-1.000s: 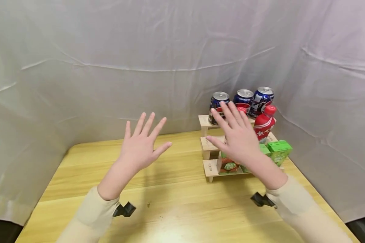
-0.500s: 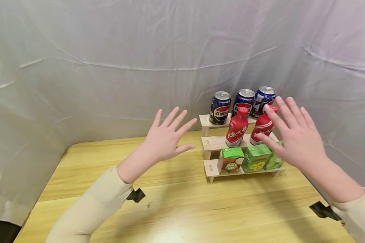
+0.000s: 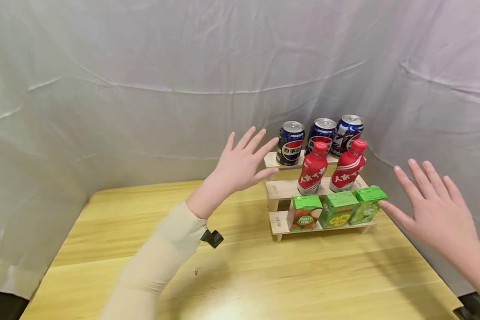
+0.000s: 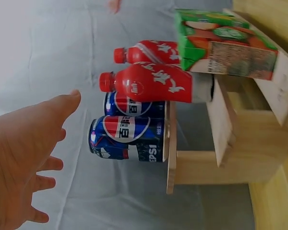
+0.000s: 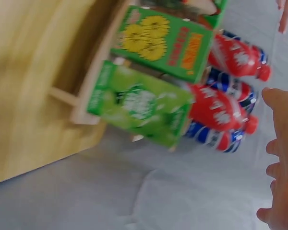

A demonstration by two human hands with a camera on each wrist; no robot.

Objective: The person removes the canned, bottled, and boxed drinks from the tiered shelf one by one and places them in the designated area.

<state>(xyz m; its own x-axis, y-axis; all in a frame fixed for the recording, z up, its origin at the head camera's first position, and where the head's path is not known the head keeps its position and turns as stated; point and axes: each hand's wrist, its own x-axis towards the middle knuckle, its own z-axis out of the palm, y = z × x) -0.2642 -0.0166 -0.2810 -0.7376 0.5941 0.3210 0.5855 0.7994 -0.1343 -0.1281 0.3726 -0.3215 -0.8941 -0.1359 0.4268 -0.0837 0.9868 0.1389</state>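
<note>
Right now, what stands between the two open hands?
In the head view, the stepped wooden rack with cans, red bottles and green cartons stands between the left hand and right hand; neither touches it.

A blue cola can (image 3: 290,142) stands upright at the left end of the top shelf, nearest the left hand (image 3: 242,163), which is held spread and empty just beside it. A green carton (image 3: 367,204) is seen tilted on the bottom shelf's right end, near the spread right hand (image 3: 438,212).
</note>
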